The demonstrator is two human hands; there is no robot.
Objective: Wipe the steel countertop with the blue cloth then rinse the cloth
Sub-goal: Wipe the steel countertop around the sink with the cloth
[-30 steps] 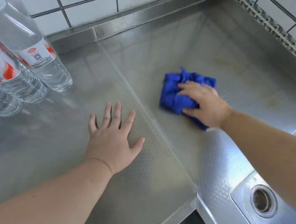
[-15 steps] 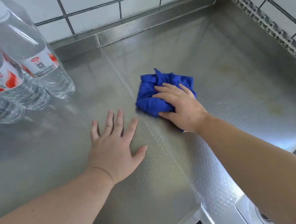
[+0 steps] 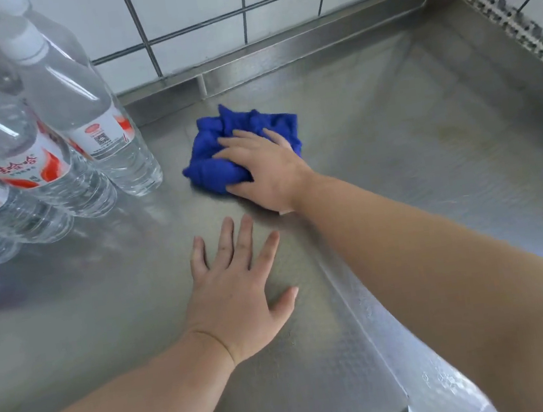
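While left hand (image 3: 237,300) lies flat, fingers spread, on steel desk (image 3: 426,137), right hand (image 3: 268,168) grips bunched, wrinkled blue cloth (image 3: 221,150) nr water bottles (image 3: 87,126), by back edge.

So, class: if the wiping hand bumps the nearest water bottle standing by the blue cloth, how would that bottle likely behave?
The nearest water bottle looks full, so it is probably heavy enough to resist a light nudge. It is tall and narrow, so a push high up could tip it. On the smooth steel countertop a low push from the right hand and blue cloth might slide it.
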